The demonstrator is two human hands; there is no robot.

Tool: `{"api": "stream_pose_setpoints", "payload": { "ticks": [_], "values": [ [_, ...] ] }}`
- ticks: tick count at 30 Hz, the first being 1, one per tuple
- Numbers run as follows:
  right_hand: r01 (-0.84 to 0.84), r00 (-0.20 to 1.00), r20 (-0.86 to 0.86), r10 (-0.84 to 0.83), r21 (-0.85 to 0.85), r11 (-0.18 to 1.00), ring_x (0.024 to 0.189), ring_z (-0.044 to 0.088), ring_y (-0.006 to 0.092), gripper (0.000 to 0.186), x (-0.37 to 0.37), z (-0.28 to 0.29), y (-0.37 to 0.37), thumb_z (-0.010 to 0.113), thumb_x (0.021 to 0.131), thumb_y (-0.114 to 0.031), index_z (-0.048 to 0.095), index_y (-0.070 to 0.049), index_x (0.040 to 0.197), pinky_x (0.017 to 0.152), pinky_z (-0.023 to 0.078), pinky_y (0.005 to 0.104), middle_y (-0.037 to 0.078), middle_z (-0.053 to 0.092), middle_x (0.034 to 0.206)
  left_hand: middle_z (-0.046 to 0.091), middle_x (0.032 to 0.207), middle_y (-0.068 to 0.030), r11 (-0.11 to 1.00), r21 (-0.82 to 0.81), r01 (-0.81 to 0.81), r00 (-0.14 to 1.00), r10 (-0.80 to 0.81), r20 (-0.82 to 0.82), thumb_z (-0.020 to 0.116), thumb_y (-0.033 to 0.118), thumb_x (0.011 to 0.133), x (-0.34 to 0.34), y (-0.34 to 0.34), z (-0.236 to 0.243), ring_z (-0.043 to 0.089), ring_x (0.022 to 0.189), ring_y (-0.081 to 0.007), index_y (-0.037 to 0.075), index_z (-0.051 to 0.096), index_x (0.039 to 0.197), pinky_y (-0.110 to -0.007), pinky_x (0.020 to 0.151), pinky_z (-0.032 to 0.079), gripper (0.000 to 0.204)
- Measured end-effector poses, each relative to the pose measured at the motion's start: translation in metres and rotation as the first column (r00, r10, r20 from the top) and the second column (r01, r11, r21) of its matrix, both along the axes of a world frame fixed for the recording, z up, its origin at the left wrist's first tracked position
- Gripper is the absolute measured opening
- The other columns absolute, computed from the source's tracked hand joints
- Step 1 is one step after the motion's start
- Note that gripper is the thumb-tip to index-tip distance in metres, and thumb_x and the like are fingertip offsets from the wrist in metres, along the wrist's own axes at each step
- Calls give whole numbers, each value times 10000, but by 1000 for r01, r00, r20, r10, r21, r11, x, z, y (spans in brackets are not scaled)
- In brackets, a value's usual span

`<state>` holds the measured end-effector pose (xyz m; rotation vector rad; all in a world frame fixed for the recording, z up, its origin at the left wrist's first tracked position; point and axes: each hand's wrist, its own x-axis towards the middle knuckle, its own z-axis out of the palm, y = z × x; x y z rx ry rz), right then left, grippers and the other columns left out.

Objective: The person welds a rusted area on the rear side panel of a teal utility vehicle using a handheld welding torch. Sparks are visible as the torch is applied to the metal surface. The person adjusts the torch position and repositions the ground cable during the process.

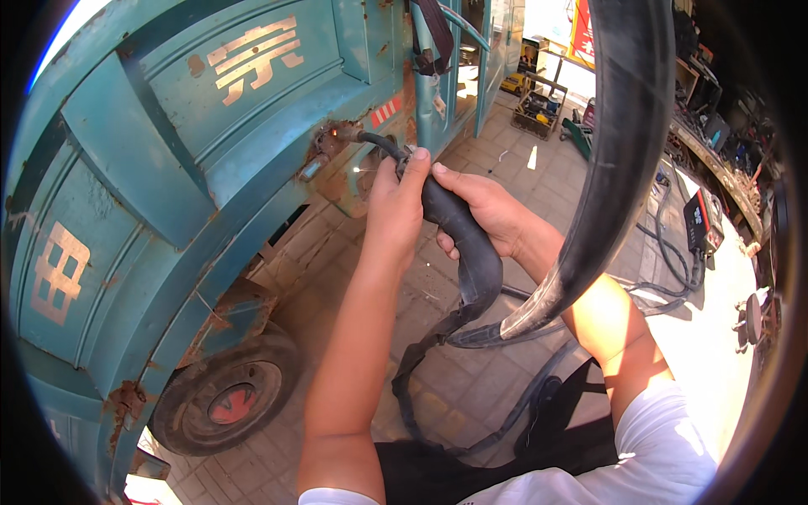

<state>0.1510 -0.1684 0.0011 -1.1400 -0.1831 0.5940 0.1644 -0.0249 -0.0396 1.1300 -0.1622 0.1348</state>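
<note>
Both my hands are closed on a black welding torch (444,202) with a curved neck. My left hand (396,204) wraps the front of the handle, thumb on top. Behind it, my right hand (492,210) grips the handle from the right side. The torch neck points at a rusty, broken-looking joint (330,139) on the lower rail of a teal truck bed (168,126). A small orange glow shows at that joint, close to the neck's end. The tip itself is hard to make out. From the handle, the black cable (411,370) droops to the floor.
A thick black curved tube (619,143) looms close on the right, crossing over my right forearm. A wheel (231,404) sits under the truck bed. A black machine with cables (702,223) stands right, near a cluttered bench (715,160). A tool tray (537,109) lies beyond, on paving.
</note>
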Motion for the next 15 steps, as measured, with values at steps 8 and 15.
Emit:
{"api": "stream_pose_setpoints", "payload": {
  "ticks": [8, 15],
  "values": [
    [-36, 977, 201, 72, -175, 984, 530, 624, 159, 432, 15, -6, -14, 502, 1090, -407, 577, 3, 1205, 464, 541, 282, 87, 628, 880, 595, 928, -3, 995, -98, 32, 996, -24, 82, 630, 406, 1042, 9, -12, -16, 520, 829, -75, 25, 608, 1110, -252, 706, 429, 388],
    [12, 960, 272, 59, -252, 968, 507, 587, 111, 459, 20, -8, -11, 507, 1085, -404, 576, 17, 1256, 429, 512, 268, 69, 637, 883, 571, 870, 17, 991, 106, -79, 995, 72, 69, 571, 409, 1073, -2, -9, 0, 482, 763, -65, 45, 617, 1053, -255, 649, 393, 367]
  ]
}}
